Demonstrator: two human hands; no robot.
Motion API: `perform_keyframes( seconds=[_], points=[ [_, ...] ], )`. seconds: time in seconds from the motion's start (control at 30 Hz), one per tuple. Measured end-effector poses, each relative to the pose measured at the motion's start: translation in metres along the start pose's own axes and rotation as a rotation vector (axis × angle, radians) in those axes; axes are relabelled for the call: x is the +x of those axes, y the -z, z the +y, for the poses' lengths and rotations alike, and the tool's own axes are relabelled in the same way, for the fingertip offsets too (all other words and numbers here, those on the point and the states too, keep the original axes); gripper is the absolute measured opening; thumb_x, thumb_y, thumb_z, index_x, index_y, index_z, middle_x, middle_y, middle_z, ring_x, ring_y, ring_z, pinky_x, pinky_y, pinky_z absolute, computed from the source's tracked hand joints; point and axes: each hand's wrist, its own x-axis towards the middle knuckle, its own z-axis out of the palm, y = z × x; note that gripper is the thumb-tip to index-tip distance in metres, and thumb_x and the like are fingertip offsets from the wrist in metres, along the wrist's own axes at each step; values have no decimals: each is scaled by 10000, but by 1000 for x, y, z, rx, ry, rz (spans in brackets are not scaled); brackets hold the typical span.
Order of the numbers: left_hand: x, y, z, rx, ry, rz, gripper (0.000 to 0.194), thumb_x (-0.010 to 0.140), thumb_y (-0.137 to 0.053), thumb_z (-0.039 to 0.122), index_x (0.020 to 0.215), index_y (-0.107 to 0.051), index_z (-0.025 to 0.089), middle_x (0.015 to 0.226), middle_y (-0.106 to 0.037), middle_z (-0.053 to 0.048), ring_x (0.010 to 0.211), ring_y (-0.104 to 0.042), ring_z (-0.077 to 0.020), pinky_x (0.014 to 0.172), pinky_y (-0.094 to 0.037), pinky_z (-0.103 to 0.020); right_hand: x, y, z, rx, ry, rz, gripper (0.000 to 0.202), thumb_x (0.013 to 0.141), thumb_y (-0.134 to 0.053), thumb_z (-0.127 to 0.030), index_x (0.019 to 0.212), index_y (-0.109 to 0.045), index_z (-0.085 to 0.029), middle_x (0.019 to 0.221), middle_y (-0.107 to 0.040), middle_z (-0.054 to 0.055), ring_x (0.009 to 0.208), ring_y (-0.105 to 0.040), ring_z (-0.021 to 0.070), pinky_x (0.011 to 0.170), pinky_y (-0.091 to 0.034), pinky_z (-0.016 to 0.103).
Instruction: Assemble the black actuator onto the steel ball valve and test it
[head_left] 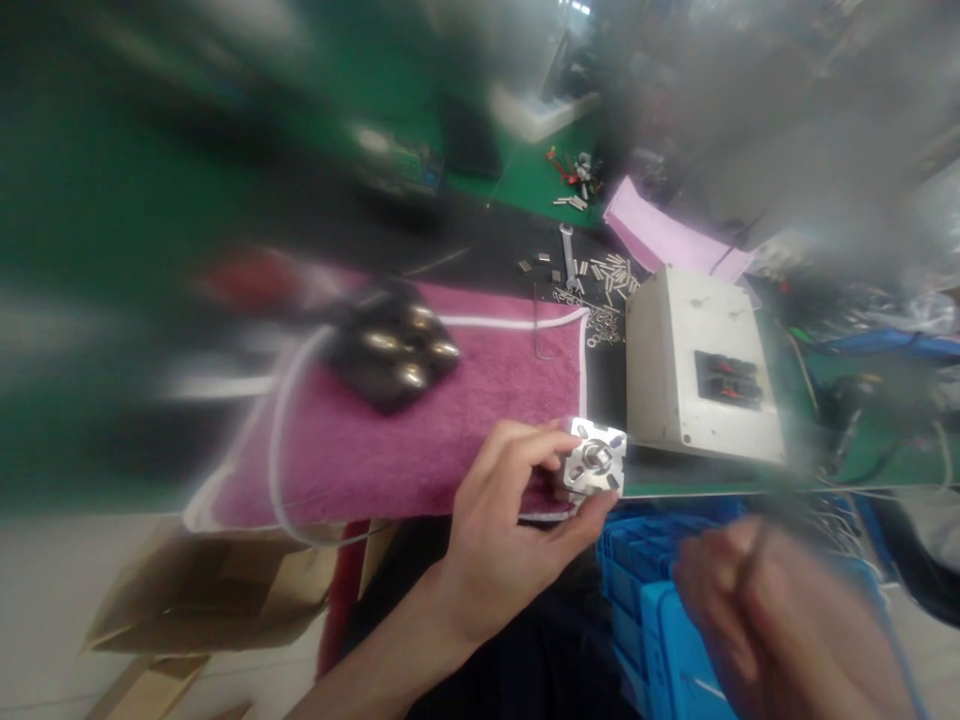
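Note:
Near the table's front edge, my left hand (pixel 517 500) grips a small square silver metal part (pixel 597 457) between thumb and fingers; its face shows a round centre and several slots. My right hand (pixel 765 610) is smeared by motion above the blue crates at the lower right; its fingers look curled, but what they hold, if anything, is too blurred to tell. Under and behind my left hand lies a purple towel (pixel 480 400) with a white border. On it rest a black block with several shiny round studs (pixel 397 345) and a thin hex key (pixel 537 325).
A cream box with a black switch panel (pixel 664 360) stands right of the towel. Behind it are a wrench (pixel 568 255), small metal pins and rings (pixel 611 275), and pink cloth (pixel 675 235). Blue crates (pixel 660 620) and a cardboard box (pixel 210 590) sit below the table edge.

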Motion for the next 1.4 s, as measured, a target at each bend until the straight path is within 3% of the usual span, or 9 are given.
perform_keyframes(
  seconds=[0.17, 0.5, 0.77, 0.87, 1.0, 1.07, 1.13, 1.3, 1.4],
  points=[
    [-3, 1, -4, -317, 5, 57, 474, 790, -695, 29, 1180, -473, 184, 1109, -498, -60, 1053, -573, -197, 1162, -495, -536, 2, -3, 4, 96, -95, 32, 375, 1039, -580, -539, 866, -570, -207, 586, -465, -21, 545, -374, 112, 539, -258, 268],
    [-1, -1, -6, -395, 54, 107, 362, 887, -606, 16, 1170, -486, 206, 1111, -505, -58, 1068, -566, -194, 1175, -470, -546, 9, -11, 12, 133, -72, 96, 422, 998, -653, -558, 828, -588, -177, 593, -461, -19, 556, -384, 88, 544, -245, 254],
    [-2, 1, -6, -303, 101, 99, 267, 936, -623, 102, 1158, -522, 211, 1129, -532, -62, 1128, -597, -211, 1079, -545, -437, 14, -4, 26, 196, -118, 70, 427, 990, -683, -516, 779, -532, -176, 593, -430, -27, 555, -335, 84, 534, -224, 252],
    [-1, 9, -3, -58, 64, -5, 268, 960, -614, 126, 1212, -579, 209, 1200, -560, -76, 1176, -590, -214, 1076, -530, -394, 5, 2, 16, 224, -50, 206, 404, 973, -689, -521, 782, -576, -183, 581, -416, -18, 532, -325, 95, 502, -220, 249],
    [2, 14, -1, 248, -84, -147, 357, 998, -582, 131, 1330, -649, 245, 1346, -545, -72, 1247, -563, -192, 1100, -481, -321, -6, 20, 2, 225, 251, 571, 439, 973, -626, -599, 763, -579, -216, 528, -329, -24, 510, -358, 136, 503, -326, 283],
    [3, 12, -2, 303, -138, -162, 355, 1003, -601, 140, 1331, -674, 255, 1378, -534, -68, 1245, -568, -187, 1094, -476, -300, -2, 32, 6, 241, 344, 791, 417, 989, -607, -580, 792, -572, -215, 551, -319, -36, 523, -352, 127, 520, -344, 272],
    [4, 8, -3, 344, -187, -129, 349, 987, -645, 138, 1312, -696, 251, 1372, -550, -68, 1222, -586, -189, 1093, -473, -298, 8, 46, 18, 261, 352, 920, 379, 978, -638, -548, 837, -570, -203, 596, -349, -44, 542, -335, 108, 514, -318, 241],
    [6, 3, -2, 419, -262, -57, 343, 946, -715, 146, 1271, -728, 254, 1336, -593, -73, 1172, -624, -218, 1075, -496, -345, 38, 72, 63, 238, 208, 889, 468, 957, -641, -620, 898, -620, -156, 635, -404, -45, 549, -329, 94, 503, -279, 238],
    [6, 11, 8, 483, -263, -31, 340, 947, -718, 179, 1284, -710, 224, 1316, -611, -81, 1173, -626, -223, 1062, -501, -341, 47, 77, 74, 155, 134, 868, 557, 939, -603, -711, 889, -635, -157, 634, -427, -35, 554, -348, 106, 517, -279, 255]
  ],
)
